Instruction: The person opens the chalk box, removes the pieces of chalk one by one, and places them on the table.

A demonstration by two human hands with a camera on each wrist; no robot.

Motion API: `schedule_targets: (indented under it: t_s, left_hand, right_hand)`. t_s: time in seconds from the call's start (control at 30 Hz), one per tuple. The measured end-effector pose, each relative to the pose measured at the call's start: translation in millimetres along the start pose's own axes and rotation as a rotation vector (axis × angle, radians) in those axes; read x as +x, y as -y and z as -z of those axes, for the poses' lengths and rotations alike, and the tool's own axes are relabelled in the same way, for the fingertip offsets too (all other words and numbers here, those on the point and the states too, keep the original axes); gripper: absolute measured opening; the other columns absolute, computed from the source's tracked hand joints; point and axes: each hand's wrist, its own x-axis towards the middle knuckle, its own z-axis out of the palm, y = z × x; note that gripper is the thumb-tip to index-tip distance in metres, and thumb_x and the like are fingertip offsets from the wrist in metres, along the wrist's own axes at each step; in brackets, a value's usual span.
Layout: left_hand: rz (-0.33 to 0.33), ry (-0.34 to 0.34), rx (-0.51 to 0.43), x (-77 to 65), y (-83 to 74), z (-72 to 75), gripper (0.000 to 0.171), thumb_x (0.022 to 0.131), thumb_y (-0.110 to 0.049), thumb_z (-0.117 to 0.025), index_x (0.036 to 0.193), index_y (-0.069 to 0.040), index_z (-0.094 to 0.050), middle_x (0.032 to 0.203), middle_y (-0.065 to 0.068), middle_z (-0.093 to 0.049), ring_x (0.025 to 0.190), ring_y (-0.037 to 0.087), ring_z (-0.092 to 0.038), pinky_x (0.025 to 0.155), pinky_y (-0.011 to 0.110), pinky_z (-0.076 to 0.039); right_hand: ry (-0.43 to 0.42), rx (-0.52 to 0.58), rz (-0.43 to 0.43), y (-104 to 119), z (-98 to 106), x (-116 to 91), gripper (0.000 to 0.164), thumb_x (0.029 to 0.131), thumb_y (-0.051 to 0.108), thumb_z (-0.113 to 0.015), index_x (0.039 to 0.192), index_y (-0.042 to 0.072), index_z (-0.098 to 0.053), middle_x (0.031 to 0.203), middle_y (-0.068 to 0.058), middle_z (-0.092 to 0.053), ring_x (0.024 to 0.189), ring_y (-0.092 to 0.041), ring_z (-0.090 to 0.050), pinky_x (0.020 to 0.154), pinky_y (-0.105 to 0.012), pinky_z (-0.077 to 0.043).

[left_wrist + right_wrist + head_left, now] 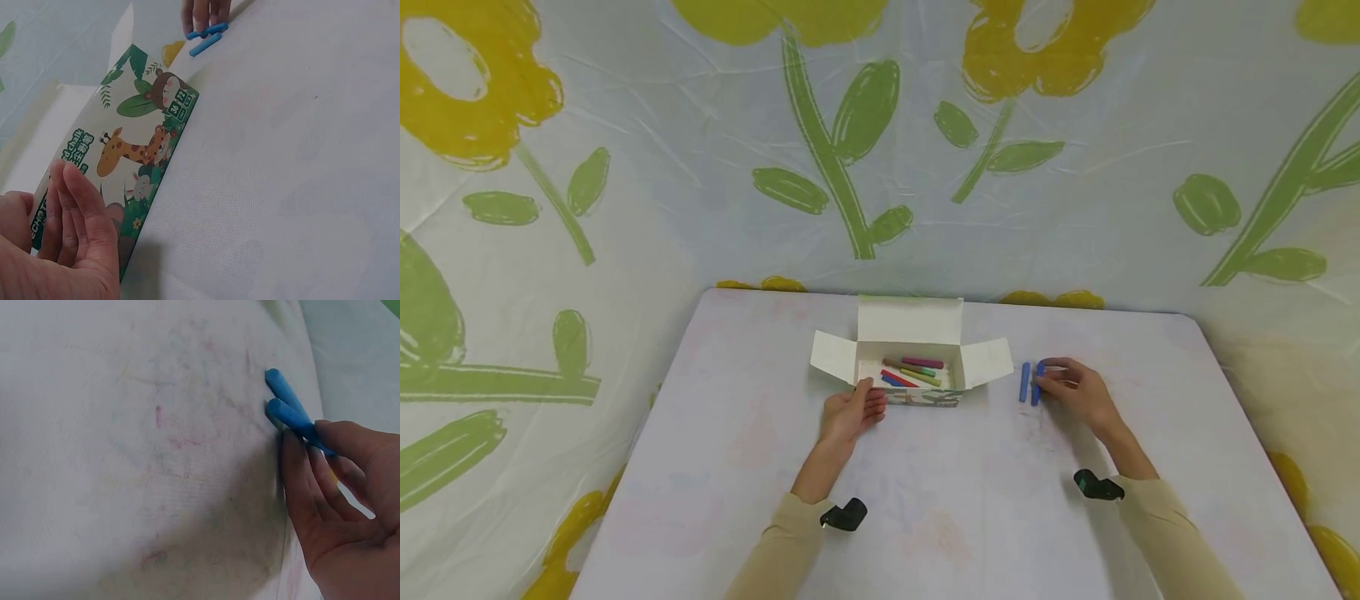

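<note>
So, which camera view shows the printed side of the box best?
The left wrist view: the box's printed side appears large, its giraffe clear, though the left hand hides part. The head view shows just a thin, partly covered strip; the right wrist view shows none.

Soft, moderately bright light falls over the head view, picking out pale creases in the white sheet printed with yellow flowers and green leaves (1120, 208). Beside the long beige right sleeve (1180, 542), a soft-edged shadow lies to its left on the white, faintly pastel-smudged tabletop (700, 500), suggesting light from above and the right. Wide-angle stretching splays the outer edges. The left wrist view is dimmer and greyish; lettering on the white cardboard box with printed animals (134, 147) reads fairly clearly, while its background looks hazy. In the right wrist view, a broad, blurred shadow darkens the lower tabletop.
</note>
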Motion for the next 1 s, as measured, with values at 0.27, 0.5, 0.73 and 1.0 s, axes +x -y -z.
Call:
schedule_targets:
  t_s: [0.27,0.5,0.73,1.0]
  left_hand:
    - [-0.006,0.0,-0.002,-0.5,1.4,-0.8,0.037,0.102,-0.027,-0.064,0.1,0.009,-0.072,0.083,0.007,-0.074,0.072,0.01,-0.069,0.071,0.023,-0.061]
    - [-0.005,-0.001,-0.006,-0.1,1.3,0.0,0.036,0.102,-0.026,-0.063,0.099,0.009,-0.072,0.082,0.007,-0.074,0.07,0.01,-0.069,0.069,0.023,-0.061]
    - [-0.002,-0.006,-0.008,0.1,1.3,0.2,0.036,0.102,-0.026,-0.064,0.099,0.009,-0.072,0.081,0.007,-0.074,0.07,0.01,-0.069,0.069,0.023,-0.061]
    - [-0.005,0.005,-0.011,-0.2,0.7,-0.2,0.036,0.102,-0.026,-0.064,0.098,0.009,-0.072,0.082,0.007,-0.074,0.07,0.01,-0.069,0.069,0.023,-0.061]
  right_hand:
    - [-0.055,-0.094,0.089,3,-5,3,0.041,0.1,0.016,-0.069,0.131,-0.008,-0.06,0.115,-0.028,-0.067,0.103,-0.042,-0.067,0.07,-0.012,-0.051]
    - [-0.063,-0.111,0.107,16,1,6,0.036,0.105,0.016,-0.061,0.132,-0.008,-0.059,0.117,-0.029,-0.066,0.104,-0.045,-0.068,0.071,-0.021,-0.056]
    - [-0.089,-0.067,0.144,38,8,12,0.033,0.106,0.019,-0.059,0.126,-0.008,-0.061,0.111,-0.027,-0.067,0.092,-0.041,-0.071,0.069,-0.02,-0.058]
    - [-0.125,-0.046,0.225,70,12,14,0.031,0.105,0.023,-0.061,0.12,-0.005,-0.064,0.106,-0.026,-0.069,0.084,-0.035,-0.073,0.069,-0.011,-0.052]
